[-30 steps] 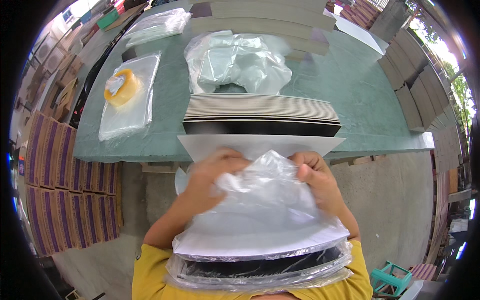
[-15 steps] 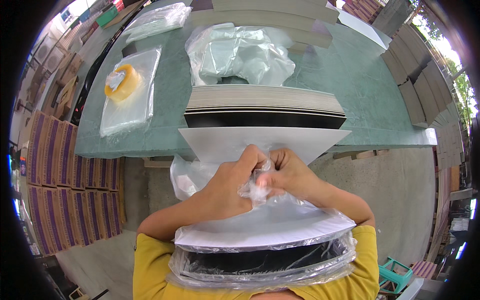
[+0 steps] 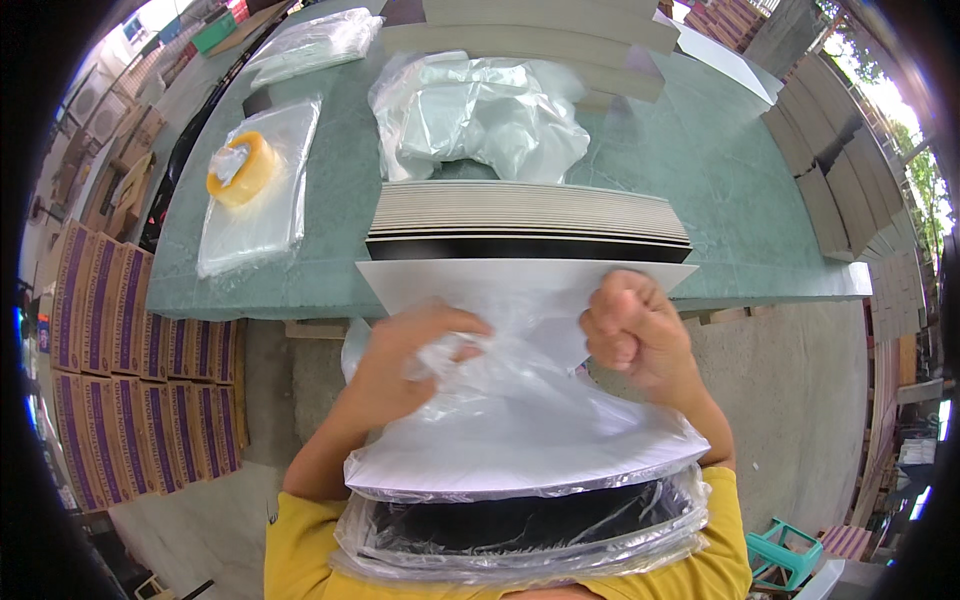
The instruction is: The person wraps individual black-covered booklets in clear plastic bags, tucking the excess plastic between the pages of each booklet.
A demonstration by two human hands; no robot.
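Below the green table (image 3: pixel 760 240) edge, both hands work a clear plastic bag (image 3: pixel 510 400) that lies over a white board (image 3: pixel 520 290) on the person's lap. Left hand (image 3: pixel 405 365): fingers curled, pinching a fold of the bag. Right hand (image 3: pixel 630 330): clenched in a fist around the bag's upper edge. On the table just beyond, a stack of boards (image 3: pixel 530 220); farther left, a yellow tape roll (image 3: pixel 240 170).

left hand (image 3: pixel 405 365) fingers: buried in clear bag (image 3: pixel 520 420) | lap stack (image 3: pixel 520 530): lower edge cut off
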